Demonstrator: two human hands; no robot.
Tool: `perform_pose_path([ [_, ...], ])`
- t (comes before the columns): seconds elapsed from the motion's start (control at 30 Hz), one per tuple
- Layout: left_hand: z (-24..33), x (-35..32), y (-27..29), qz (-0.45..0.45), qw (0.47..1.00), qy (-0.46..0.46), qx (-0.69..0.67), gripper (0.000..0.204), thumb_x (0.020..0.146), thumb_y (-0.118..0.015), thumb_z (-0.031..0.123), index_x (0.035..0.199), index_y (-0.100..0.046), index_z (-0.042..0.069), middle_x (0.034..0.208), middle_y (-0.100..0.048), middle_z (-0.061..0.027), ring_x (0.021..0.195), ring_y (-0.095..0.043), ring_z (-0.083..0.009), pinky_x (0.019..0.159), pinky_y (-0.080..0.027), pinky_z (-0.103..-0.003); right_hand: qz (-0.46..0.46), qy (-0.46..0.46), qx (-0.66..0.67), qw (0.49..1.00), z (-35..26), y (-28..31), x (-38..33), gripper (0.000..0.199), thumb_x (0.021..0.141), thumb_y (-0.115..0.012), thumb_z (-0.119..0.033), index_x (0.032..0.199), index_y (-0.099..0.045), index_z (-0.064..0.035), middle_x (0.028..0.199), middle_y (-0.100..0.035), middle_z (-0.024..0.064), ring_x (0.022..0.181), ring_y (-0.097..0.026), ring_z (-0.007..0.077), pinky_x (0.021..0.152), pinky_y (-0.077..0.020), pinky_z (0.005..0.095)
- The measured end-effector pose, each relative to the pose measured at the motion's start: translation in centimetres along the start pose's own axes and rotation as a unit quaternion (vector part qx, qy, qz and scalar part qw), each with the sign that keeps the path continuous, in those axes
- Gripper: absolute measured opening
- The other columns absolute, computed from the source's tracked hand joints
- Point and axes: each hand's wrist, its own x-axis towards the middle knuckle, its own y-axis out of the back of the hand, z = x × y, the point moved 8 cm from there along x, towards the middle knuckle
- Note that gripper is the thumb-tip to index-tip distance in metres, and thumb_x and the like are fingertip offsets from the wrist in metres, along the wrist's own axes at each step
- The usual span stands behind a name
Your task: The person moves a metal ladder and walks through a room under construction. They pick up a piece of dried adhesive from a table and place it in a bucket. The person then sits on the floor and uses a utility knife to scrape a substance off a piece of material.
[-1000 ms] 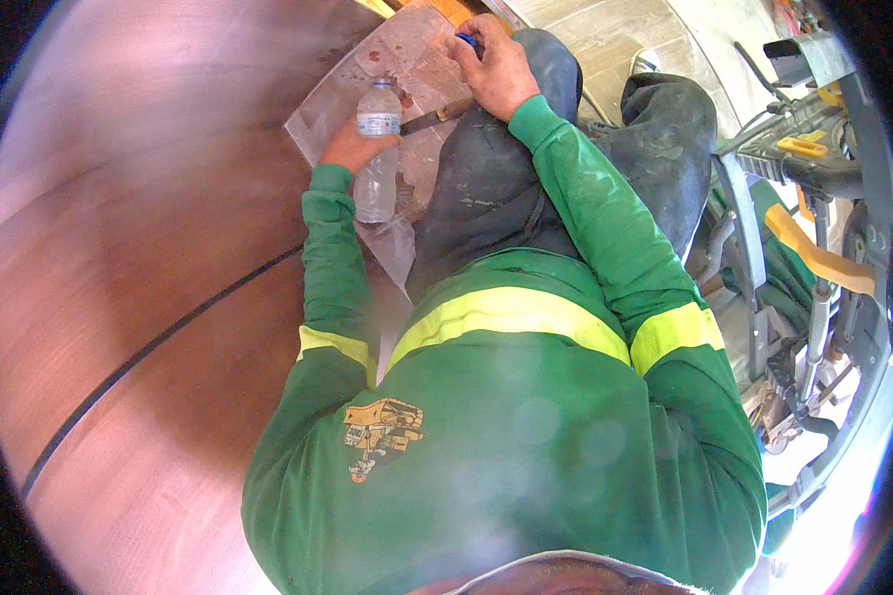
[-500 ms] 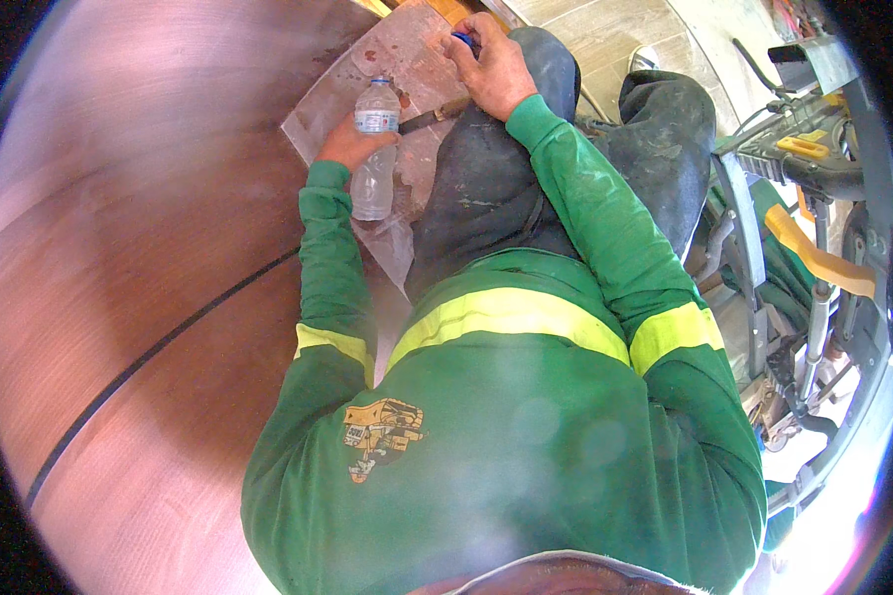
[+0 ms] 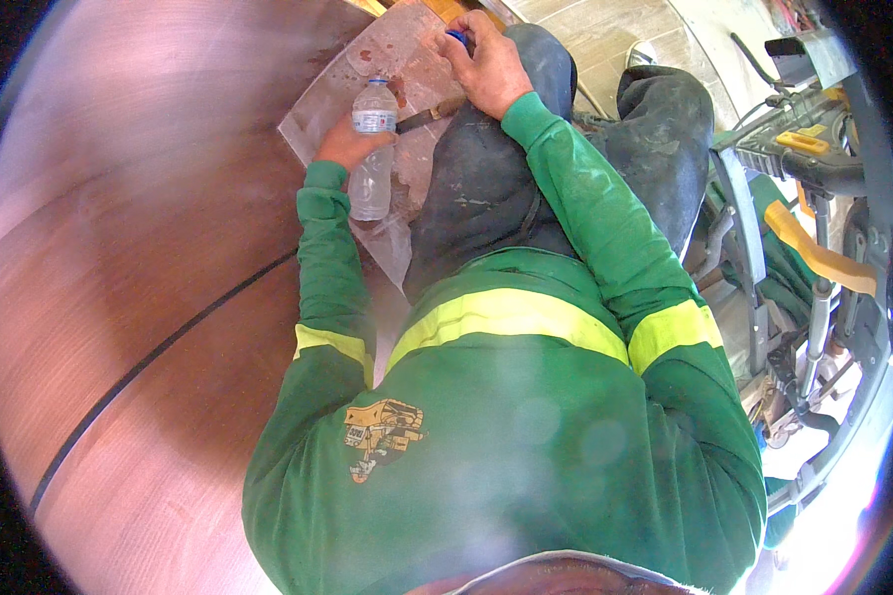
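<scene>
My left hand (image 3: 347, 147) is wrapped round a clear plastic water bottle (image 3: 371, 188) with a pale label, upright over the stained board beside my leg. A blue ring shows at the bottle's neck. Further off and to the right, above my knee, my right hand (image 3: 490, 75) pinches a small blue bottle cap (image 3: 457, 38) between thumb and fingers. Just right of the bottle lies a tool with a dark blade and brownish handle (image 3: 445, 109), partly covered by my leg; its exact kind is unclear.
A stained greyish board (image 3: 313, 117) lies under the bottle. To my left spreads a wood-grain panel (image 3: 169, 327) crossed by a dark line (image 3: 159, 345). On the right stands a metal-framed machine (image 3: 744, 218) with a curved yellow-orange part (image 3: 814, 248). Tiled floor (image 3: 590, 50) lies ahead.
Almost nothing differs. My right hand with the blue cap has shifted very slightly left and away; the bottle stays in my left hand.
</scene>
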Motion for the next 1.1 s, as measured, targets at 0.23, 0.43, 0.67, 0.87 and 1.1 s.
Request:
perform_pose_path([
  [0.23, -0.7, 0.3, 0.9, 0.055, 0.998, -0.030, -0.016, 0.063, 0.079, -0.088, 0.040, 0.128, -0.069, 0.005, 0.118, -0.076, -0.0134, 0.104, -0.073, -0.0264, 0.094, -0.057, -0.042, 0.000, 0.002, 0.005, 1.000, 0.3, -0.1, -0.1, 0.031, 0.098, -0.070, -0.030, 0.114, -0.065, -0.0036, 0.104, -0.072, 0.0258, 0.099, -0.071, 0.0458, 0.087, -0.0572, 0.0505],
  [0.43, 0.8, -0.7, 3.4, 0.085, 0.992, -0.003, -0.093, 0.065, 0.076, -0.091, 0.036, 0.126, -0.067, 0.004, 0.115, -0.076, -0.0141, 0.103, -0.074, -0.0259, 0.092, -0.058, -0.042, 0.006, -0.004, 0.010, 1.000, 1.5, -0.3, 0.1, 0.031, 0.098, -0.071, -0.030, 0.114, -0.065, -0.0035, 0.102, -0.072, 0.0259, 0.098, -0.071, 0.0462, 0.087, -0.0570, 0.0497],
  [0.67, -3.1, -2.8, 7.1, 0.216, 0.968, -0.035, -0.125, 0.068, 0.076, -0.091, 0.038, 0.128, -0.065, 0.003, 0.117, -0.075, -0.0130, 0.107, -0.073, -0.0261, 0.096, -0.056, -0.041, -0.063, -0.065, 0.029, 0.995, 0.7, -1.1, -0.2, 0.030, 0.099, -0.071, -0.027, 0.109, -0.065, 0.0004, 0.095, -0.077, 0.0199, 0.094, -0.076, 0.0361, 0.086, -0.0579, 0.0450],
  [0.87, -4.6, -6.3, 7.9, 0.334, 0.924, -0.037, -0.181, 0.071, 0.073, -0.095, 0.036, 0.128, -0.064, 0.002, 0.120, -0.074, -0.0145, 0.108, -0.073, -0.0273, 0.097, -0.056, -0.042, -0.087, -0.016, -0.052, 0.995, 2.1, -1.9, 0.4, 0.030, 0.099, -0.070, -0.027, 0.110, -0.066, 0.0004, 0.098, -0.078, 0.0190, 0.094, -0.076, 0.0348, 0.084, -0.0587, 0.0437],
  [1.1, -4.5, -11.9, 4.1, 0.345, 0.915, 0.007, -0.209, 0.072, 0.072, -0.097, 0.032, 0.127, -0.062, 0.001, 0.120, -0.074, -0.0167, 0.108, -0.072, -0.0274, 0.097, -0.056, -0.043, -0.146, -0.016, -0.143, 0.979, 1.9, -2.2, 1.2, 0.028, 0.097, -0.069, -0.026, 0.110, -0.068, -0.0007, 0.099, -0.075, 0.0228, 0.094, -0.074, 0.0405, 0.085, -0.0574, 0.0469],
])
